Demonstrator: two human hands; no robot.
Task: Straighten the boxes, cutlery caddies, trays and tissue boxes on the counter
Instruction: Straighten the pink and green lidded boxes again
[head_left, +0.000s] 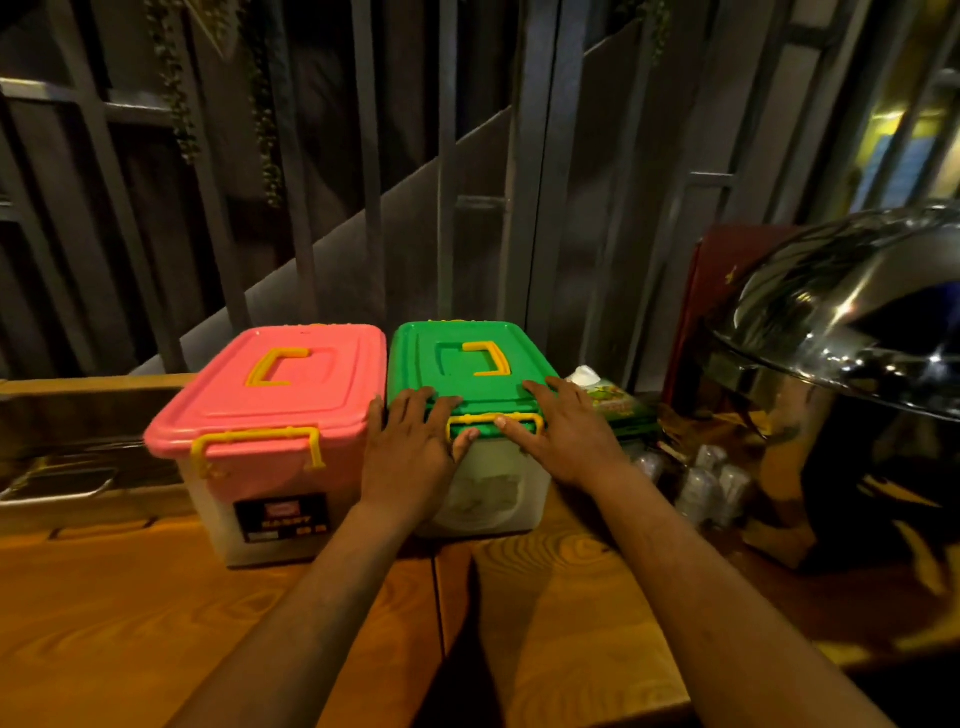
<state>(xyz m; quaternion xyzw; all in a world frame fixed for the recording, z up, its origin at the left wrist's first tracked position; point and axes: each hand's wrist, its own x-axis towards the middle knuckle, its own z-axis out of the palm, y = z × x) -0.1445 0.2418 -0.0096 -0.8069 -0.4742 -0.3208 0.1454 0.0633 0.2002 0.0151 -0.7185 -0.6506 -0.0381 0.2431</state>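
Note:
Two plastic storage boxes stand side by side on the wooden counter. The left one has a pink lid with yellow handle and clasp. The right one has a green lid with a yellow handle. My left hand lies flat over the green-lidded box's front left corner, fingers spread. My right hand rests flat on its front right corner, thumb on the yellow front clasp. Both press against the box without closing around it. A green tissue box sits just right of the green-lidded box.
A shiny steel chafing dish with a domed lid fills the right side. Small clear plastic cups stand between it and the green-lidded box. A dark red board leans at the back. A metal tray lies at the left. Railing bars rise behind.

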